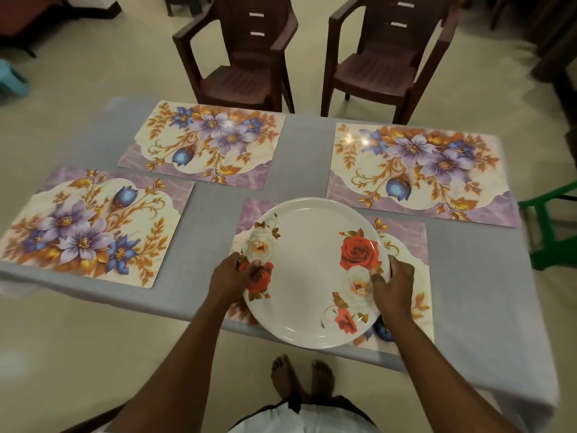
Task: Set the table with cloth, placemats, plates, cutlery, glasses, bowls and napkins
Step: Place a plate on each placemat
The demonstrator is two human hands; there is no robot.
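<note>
A white plate (309,270) printed with red and white roses is over the near right placemat (406,242). My left hand (229,278) grips its left rim with the thumb on top. My right hand (395,284) grips the right rim the same way. Whether the plate rests on the mat or is just above it is unclear. Three more floral placemats lie on the grey cloth (299,157): near left (90,226), far left (203,142) and far right (418,170).
Two brown plastic chairs (243,54) (384,54) stand at the far side of the table. A green stool (549,226) is at the right edge. A light blue stool (11,79) sits on the floor far left. My bare feet (301,376) are below the near edge.
</note>
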